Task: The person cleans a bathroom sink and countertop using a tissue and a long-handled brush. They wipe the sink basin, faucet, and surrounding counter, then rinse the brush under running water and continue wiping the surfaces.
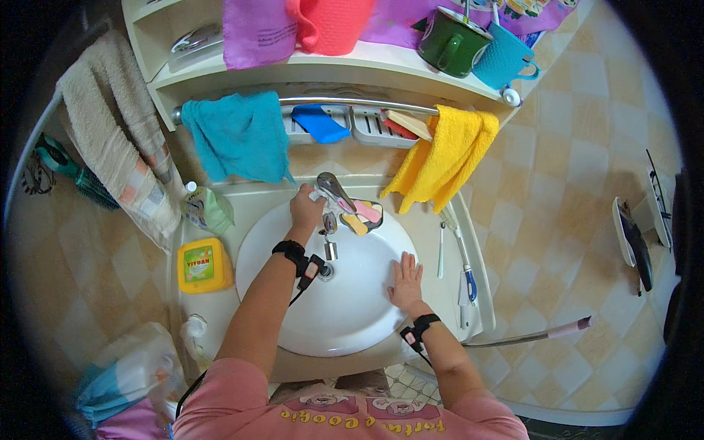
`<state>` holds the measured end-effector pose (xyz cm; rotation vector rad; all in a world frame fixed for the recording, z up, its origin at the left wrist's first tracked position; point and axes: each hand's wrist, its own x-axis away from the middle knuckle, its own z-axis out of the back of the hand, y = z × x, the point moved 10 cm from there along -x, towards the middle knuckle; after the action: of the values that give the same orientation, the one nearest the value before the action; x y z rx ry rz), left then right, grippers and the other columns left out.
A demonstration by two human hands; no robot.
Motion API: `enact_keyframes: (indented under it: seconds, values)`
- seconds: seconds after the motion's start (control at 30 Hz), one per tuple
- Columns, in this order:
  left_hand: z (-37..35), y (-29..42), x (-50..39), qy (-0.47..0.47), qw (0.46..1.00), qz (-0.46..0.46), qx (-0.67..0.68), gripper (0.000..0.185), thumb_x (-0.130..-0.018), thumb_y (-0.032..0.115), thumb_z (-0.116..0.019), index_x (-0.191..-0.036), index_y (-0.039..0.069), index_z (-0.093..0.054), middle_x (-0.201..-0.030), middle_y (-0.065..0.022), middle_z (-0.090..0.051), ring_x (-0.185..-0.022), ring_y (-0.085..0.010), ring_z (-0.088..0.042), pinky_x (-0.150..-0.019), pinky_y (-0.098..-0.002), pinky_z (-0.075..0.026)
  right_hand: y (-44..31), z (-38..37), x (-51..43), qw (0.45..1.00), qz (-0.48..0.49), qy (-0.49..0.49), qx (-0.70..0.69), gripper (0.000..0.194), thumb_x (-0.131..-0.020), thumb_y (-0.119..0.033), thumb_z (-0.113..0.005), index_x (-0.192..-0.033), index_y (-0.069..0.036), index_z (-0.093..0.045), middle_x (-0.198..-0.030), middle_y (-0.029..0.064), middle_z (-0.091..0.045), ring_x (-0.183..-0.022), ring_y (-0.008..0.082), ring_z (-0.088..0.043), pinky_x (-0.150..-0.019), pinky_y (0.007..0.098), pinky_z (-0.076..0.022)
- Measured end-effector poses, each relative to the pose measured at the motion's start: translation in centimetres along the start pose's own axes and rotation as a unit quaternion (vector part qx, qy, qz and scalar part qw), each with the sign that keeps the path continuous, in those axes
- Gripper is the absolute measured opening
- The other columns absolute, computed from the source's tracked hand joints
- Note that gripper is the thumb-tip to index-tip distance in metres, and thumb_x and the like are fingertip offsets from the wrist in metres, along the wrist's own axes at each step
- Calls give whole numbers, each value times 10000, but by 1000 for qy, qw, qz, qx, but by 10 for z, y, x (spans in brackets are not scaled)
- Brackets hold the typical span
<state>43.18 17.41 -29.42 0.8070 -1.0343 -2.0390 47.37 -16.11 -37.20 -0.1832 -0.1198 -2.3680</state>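
My left hand (308, 208) is at the back of a white washbasin (352, 324), closed on a crumpled white cloth or tissue (332, 207) that touches the left side of the chrome faucet (336, 192). My right hand (406, 281) rests flat on the basin's right rim, fingers apart, holding nothing. Pink and yellow soap bars (367, 211) lie on a dark soap dish just right of the faucet. A small metal cylinder (330, 251) hangs below the spout, above the drain (325, 271).
On the left counter stand a yellow tub (204, 266) and a green refill pouch (207, 210). A toothbrush (441, 250) and a long-handled brush (468, 278) lie at the right. Teal (237, 137) and yellow (446, 157) towels hang from the rail behind.
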Motion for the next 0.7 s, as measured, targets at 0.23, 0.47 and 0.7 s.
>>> enact_keyframes:
  seconds: [0.23, 0.47, 0.7]
  values:
    - [-11, -50, -17, 40, 994, 101, 11, 211, -661, 148, -671, -842, 49, -625, -809, -202, -640, -823, -391, -608, -739, -437, -481, 7, -16, -1, 998, 26, -55, -30, 859, -748, -479, -617, -1413, -85, -242, -1477, 248, 61, -1363, 416, 98, -1059, 593, -13]
    - [4, 29, 37, 13, 992, -115, -43, 181, -711, 55, -623, -892, 44, -623, -872, -159, -569, -827, -361, -576, -739, -434, -472, 5, -13, -1, 994, 15, -101, -26, 865, -735, -526, -613, -1411, -108, -274, -1474, 249, 104, -1357, 405, 151, -1061, 584, 11]
    - [21, 41, 80, -111, 984, -126, -49, 253, -696, 40, -640, -949, 25, -629, -934, -162, -566, -875, -333, -565, -791, -382, -461, 6, -6, 2, 989, 25, -126, -69, 811, -705, -515, -646, -1365, -121, -389, -1475, 242, 117, -1356, 399, 165, -1058, 586, 27]
